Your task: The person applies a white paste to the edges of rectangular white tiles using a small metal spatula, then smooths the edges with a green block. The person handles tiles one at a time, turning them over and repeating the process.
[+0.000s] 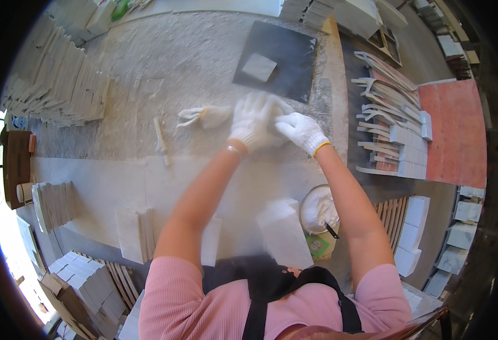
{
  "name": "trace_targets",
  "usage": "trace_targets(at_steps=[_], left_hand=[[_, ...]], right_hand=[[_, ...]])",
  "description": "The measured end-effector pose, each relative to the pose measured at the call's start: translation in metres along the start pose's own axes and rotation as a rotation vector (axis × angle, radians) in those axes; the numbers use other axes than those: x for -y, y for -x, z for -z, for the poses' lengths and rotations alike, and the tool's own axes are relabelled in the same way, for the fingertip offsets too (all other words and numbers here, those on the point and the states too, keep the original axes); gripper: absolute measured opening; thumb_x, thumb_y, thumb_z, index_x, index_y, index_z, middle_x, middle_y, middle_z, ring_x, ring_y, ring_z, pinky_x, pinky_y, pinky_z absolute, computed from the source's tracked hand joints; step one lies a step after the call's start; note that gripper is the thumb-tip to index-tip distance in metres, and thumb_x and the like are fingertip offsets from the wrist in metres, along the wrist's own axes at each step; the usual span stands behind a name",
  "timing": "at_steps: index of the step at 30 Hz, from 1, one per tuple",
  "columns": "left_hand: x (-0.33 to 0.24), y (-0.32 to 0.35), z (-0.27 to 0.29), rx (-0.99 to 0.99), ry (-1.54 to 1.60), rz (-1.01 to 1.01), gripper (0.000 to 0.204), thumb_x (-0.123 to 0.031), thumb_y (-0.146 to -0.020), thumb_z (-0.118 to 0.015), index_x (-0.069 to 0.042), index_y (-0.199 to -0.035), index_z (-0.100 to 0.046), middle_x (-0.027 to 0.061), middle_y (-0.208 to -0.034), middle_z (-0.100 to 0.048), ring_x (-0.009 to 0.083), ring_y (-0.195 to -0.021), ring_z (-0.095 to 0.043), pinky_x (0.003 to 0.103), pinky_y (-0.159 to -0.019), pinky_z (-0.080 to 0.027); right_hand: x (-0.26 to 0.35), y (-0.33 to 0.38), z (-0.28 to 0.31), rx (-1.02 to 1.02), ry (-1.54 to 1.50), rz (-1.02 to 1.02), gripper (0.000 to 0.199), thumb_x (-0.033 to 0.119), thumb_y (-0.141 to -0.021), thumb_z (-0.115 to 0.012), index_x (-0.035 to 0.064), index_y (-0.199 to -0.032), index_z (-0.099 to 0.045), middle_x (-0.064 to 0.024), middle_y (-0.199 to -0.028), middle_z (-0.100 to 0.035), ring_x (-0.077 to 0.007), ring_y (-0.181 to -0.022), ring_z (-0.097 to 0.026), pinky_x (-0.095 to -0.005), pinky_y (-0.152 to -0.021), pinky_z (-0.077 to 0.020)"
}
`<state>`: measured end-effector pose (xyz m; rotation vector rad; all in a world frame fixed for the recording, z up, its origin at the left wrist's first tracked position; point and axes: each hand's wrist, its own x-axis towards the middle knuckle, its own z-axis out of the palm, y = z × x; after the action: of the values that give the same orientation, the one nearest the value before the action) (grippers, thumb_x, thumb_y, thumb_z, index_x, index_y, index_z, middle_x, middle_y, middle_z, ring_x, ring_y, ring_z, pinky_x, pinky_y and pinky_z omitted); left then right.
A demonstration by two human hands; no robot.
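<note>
left hand [250, 120]: blurred, grip unclear | right hand [301, 131]: curled, hold unclear | best: small, steady movements over dusty worktop [147, 62]

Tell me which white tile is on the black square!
The pale tile just beyond the gloved left hand; no other tile lies on that black board.

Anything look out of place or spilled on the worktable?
What looks like a spare white glove lies crumpled left of the left hand, though that and the right hand are both gloved. Whitish smears streak the far worktable, as if powder or paste had spread.
</note>
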<state>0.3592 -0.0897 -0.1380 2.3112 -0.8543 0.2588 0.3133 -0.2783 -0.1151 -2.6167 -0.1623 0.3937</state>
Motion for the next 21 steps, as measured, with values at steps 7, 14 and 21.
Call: trace_targets(at_steps=[7,14,21], left_hand=[[-0.014,-0.006,0.013,0.127,0.024,0.102,0.069,-0.05,-0.072,-0.083,-0.018,-0.128,-0.058,0.0086,-0.13,-0.056,0.0341,-0.129,-0.051,0.05,-0.106,-0.041],[-0.008,-0.004,0.01,0.063,0.081,0.086,0.051,-0.046,-0.079,-0.079,-0.019,-0.119,-0.06,0.0073,-0.121,-0.058,0.0305,-0.125,-0.054,0.048,-0.103,-0.041],[-0.009,-0.003,0.01,0.081,0.08,0.114,0.061,-0.05,-0.076,-0.081,-0.018,-0.124,-0.06,0.0087,-0.125,-0.057,0.0315,-0.128,-0.052,0.048,-0.108,-0.04]], right_hand=[[0.001,-0.015,0.041,-0.14,-0.738,-0.337,0.031,0.035,-0.097,-0.074,0.0042,-0.1,-0.077,-0.0044,-0.087,-0.074,-0.0122,-0.078,-0.067,-0.0304,-0.07,-0.0531],[0.028,-0.012,0.039,-0.008,-0.818,-0.501,0.028,0.029,-0.094,-0.075,0.0047,-0.109,-0.074,-0.0056,-0.087,-0.074,-0.0151,-0.067,-0.07,-0.0316,-0.057,-0.0537],[0.021,0.0,0.049,-0.143,-0.9,-0.418,0.021,0.02,-0.095,-0.076,0.008,-0.113,-0.074,-0.0032,-0.094,-0.076,-0.0127,-0.074,-0.071,-0.0268,-0.058,-0.0496]])
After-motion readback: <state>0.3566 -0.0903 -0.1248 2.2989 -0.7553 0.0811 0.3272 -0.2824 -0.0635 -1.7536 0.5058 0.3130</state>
